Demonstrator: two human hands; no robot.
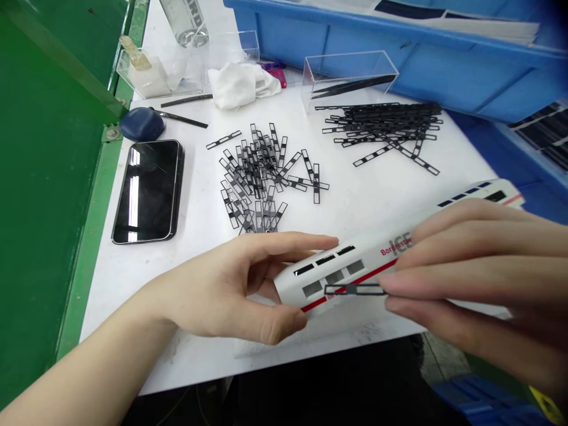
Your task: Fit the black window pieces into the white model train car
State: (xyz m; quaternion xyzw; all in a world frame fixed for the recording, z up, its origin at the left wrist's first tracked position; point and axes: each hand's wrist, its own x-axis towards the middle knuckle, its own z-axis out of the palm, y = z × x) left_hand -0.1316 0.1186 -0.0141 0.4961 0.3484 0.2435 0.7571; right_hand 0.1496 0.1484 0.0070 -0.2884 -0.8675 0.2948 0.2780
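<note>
One white tabletop (199, 189), big blue bin (355, 47) along its back with dark and white sheets (444, 25) inside. Next, a toy train shell (368, 260) up front, left hand (239, 284) gripping its left end; I can read "ICE" and a half-covered "Bordresta". Clear box (346, 71) holds something dark and slim. Right hand (479, 272) pinches a black strip (351, 289) by the shell's windows, can't tell if touching.
</note>
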